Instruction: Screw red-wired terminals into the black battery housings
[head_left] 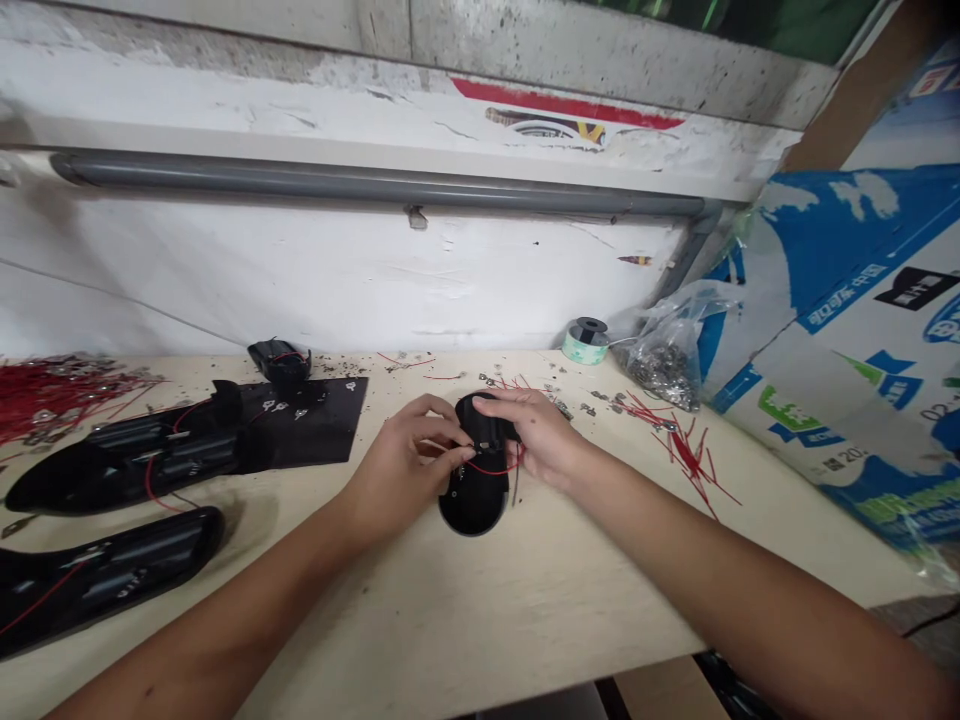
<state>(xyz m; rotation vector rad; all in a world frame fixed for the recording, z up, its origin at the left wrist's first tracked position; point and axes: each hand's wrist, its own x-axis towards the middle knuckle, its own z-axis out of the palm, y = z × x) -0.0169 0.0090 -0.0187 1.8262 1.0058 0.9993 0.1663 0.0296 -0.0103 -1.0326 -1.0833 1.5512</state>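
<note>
A black plastic housing (474,508) with a rounded near end is held just at the tabletop in front of me. My right hand (544,435) grips its right side, thumb on the upper part and fingers around the edge. From the left, my left hand (409,450) is closed in a pinch over the middle of the housing. A thin red wire (496,471) loops from those fingertips across to the right hand. Whatever small part sits at the wire's end is hidden by the fingers.
More black housings with red wires (127,570) lie at left, beside a dark flat board (330,425). A red wire heap (45,395) is behind them. At right are loose red wires (690,455), a bag of metal pieces (664,365), a spool (586,340) and a printed carton (847,330).
</note>
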